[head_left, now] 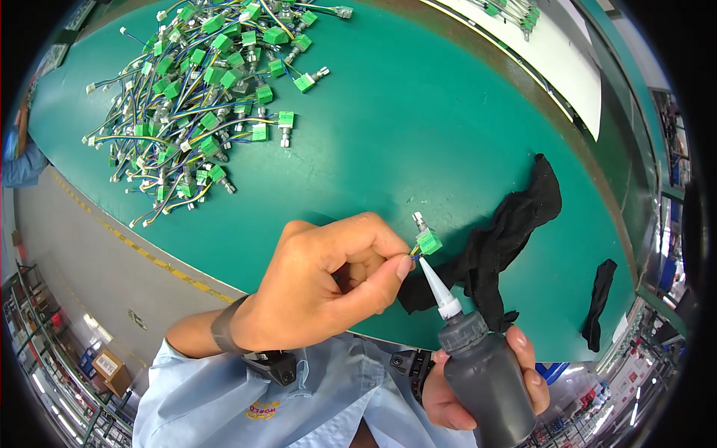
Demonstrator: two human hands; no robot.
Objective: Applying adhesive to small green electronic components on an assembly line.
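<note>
My left hand (328, 276) is closed in a pinch on the short wires of a small green potentiometer (429, 242). The part's metal shaft points up and away from me. In my right hand (446, 396) is a dark squeeze bottle (489, 388), tilted up to the left, with the fingers wrapped round its body. Its white tapered nozzle (439, 290) ends right at the wire side of the green part; whether the tip touches it I cannot tell. Both are held above the green tabletop (418, 112).
A large heap of similar wired green potentiometers (202, 97) covers the far left of the table. A crumpled black cloth (515, 224) lies beside the bottle, and a smaller black strip (599, 305) farther right. More parts rest on a white board (567, 67). Someone's blue sleeve (24, 166) shows at left.
</note>
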